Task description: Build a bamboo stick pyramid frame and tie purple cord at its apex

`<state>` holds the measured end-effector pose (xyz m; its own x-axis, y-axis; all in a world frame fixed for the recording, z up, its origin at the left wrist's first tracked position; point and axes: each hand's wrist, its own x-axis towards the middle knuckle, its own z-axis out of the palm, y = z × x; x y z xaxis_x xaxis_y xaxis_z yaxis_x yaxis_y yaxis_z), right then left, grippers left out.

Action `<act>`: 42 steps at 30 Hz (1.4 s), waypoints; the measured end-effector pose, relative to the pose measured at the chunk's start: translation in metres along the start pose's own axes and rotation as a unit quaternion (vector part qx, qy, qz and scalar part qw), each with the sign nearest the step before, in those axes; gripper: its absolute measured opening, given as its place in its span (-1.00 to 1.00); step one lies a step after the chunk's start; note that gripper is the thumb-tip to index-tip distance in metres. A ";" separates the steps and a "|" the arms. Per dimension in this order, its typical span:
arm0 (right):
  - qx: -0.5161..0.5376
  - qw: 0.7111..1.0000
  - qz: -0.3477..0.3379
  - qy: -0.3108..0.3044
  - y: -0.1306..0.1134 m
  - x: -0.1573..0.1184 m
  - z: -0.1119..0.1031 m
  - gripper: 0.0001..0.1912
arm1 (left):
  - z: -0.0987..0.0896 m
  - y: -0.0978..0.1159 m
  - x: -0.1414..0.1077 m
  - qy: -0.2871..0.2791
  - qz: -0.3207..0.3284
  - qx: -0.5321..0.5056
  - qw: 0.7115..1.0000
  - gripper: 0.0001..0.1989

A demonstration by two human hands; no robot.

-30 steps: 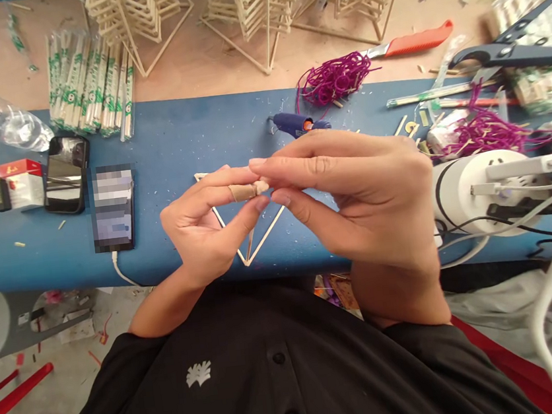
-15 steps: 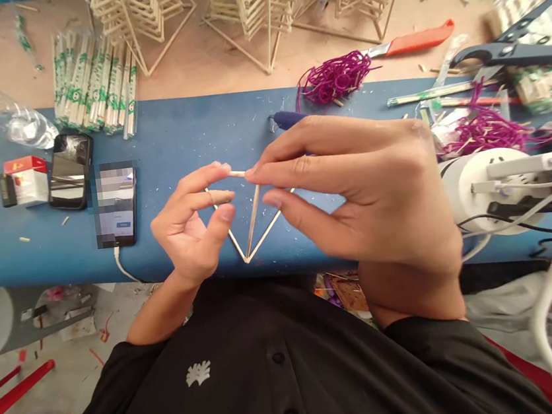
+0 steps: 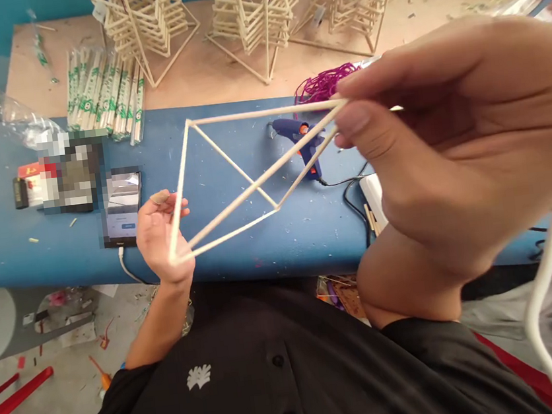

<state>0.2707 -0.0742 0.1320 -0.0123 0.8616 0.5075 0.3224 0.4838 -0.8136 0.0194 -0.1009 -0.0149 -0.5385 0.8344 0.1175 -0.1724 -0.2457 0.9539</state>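
Note:
A pyramid-like frame of thin pale wooden sticks (image 3: 254, 186) hangs above the blue mat (image 3: 241, 251). My right hand (image 3: 448, 141) pinches one corner of it between thumb and fingers, raised close to the camera. My left hand (image 3: 162, 233) is lower at the left, behind the frame's near-left corner, with its fingers partly curled and apart and a tan wrap on one finger. It grips nothing that I can see. Beyond the frame, a dark blue glue gun (image 3: 298, 141) lies on the mat.
Three stacked stick structures (image 3: 260, 29) stand at the back. Wrapped chopsticks (image 3: 103, 94), a plastic bottle (image 3: 5, 105) and a phone (image 3: 123, 204) are at the left. Purple cord (image 3: 324, 85) lies behind the glue gun. A white cable (image 3: 549, 309) crosses the right foreground.
My right hand has risen rightward with the stick frame, which now shows whole and tilted. My left hand has moved down and left, away from the sticks. The glue gun is now uncovered.

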 end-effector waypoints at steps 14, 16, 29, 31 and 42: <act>0.102 0.971 -0.006 0.217 0.060 -0.034 0.042 -0.91 | 0.007 0.006 -0.019 -0.112 0.022 0.042 0.993 -0.42; 0.073 0.976 -0.006 0.203 0.051 -0.039 0.042 -0.92 | 0.008 0.006 -0.020 -0.074 0.018 0.062 0.995 -0.38; 0.159 0.971 0.033 0.174 0.050 -0.081 0.058 -0.68 | 0.001 0.005 -0.012 -0.052 0.130 0.024 0.990 -0.58; 0.178 0.967 0.044 0.174 0.056 -0.085 0.063 -0.75 | -0.002 0.001 -0.010 -0.099 0.104 0.032 0.989 -0.44; 0.204 0.969 0.051 0.132 0.067 -0.094 0.059 -0.72 | -0.004 -0.001 -0.001 -0.178 0.045 0.073 0.980 -0.26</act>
<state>0.2378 -0.1135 0.0133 0.2588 0.8649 0.4301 -0.0926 0.4654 -0.8802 0.0168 -0.1033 -0.0173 -0.2196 0.9384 0.2670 -0.0043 -0.2746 0.9616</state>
